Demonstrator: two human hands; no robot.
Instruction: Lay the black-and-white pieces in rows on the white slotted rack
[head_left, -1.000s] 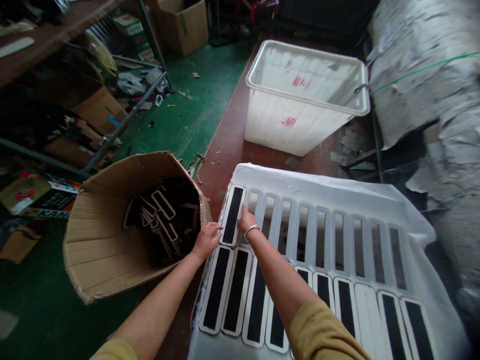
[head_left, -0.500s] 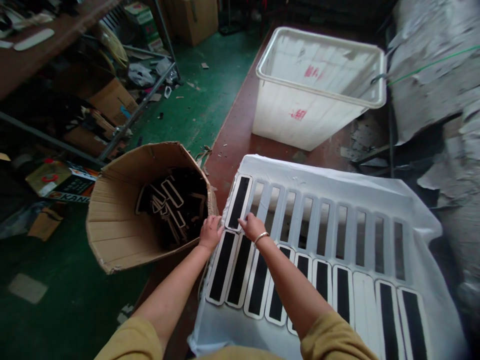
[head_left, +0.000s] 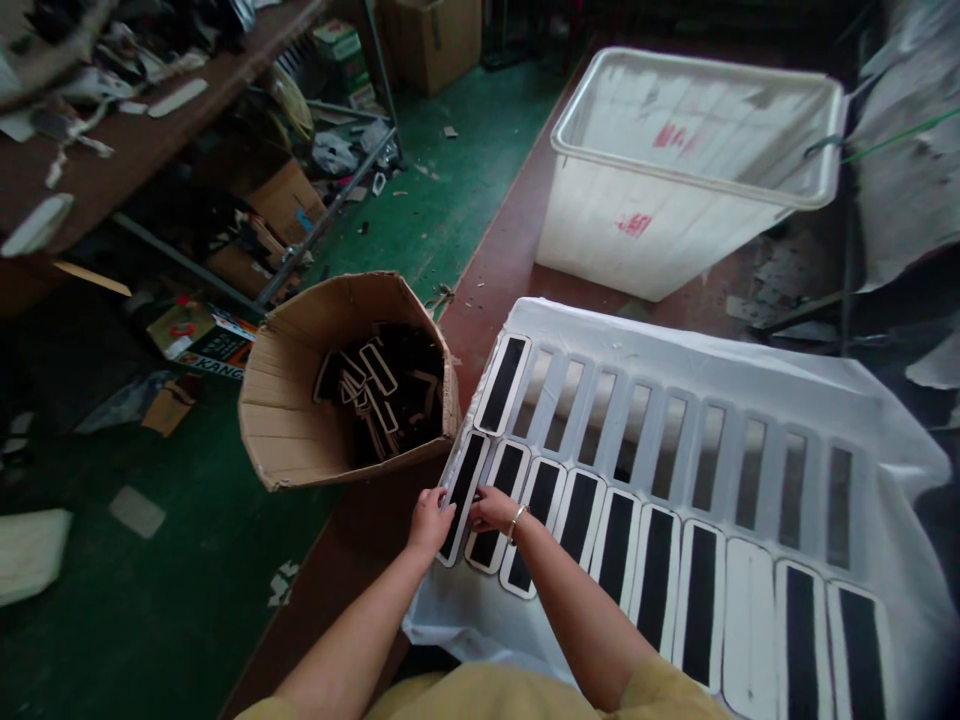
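Black strips with white rounded borders lie in a row on a white slotted frame (head_left: 637, 350). My left hand (head_left: 431, 524) grips the left edge of the leftmost strip (head_left: 465, 490) in the lower row, and my right hand (head_left: 493, 510), with a bracelet at the wrist, pinches that strip's right edge. The strip's upper end touches the single strip (head_left: 502, 384) of the upper row. Open slots show to the right of that upper strip. One piece (head_left: 748, 625) in the lower row is plain white.
A cardboard box (head_left: 292, 420) holding black and white scraps stands left of the frame. Beyond the frame is a large white plastic tub (head_left: 637, 220). A cluttered brown table (head_left: 247, 70) is at the upper left, with cartons beneath it.
Both hands have moved down from the upper strip to the sides of the leftmost lower strip, which now sits slightly raised. The camera view has shifted left.
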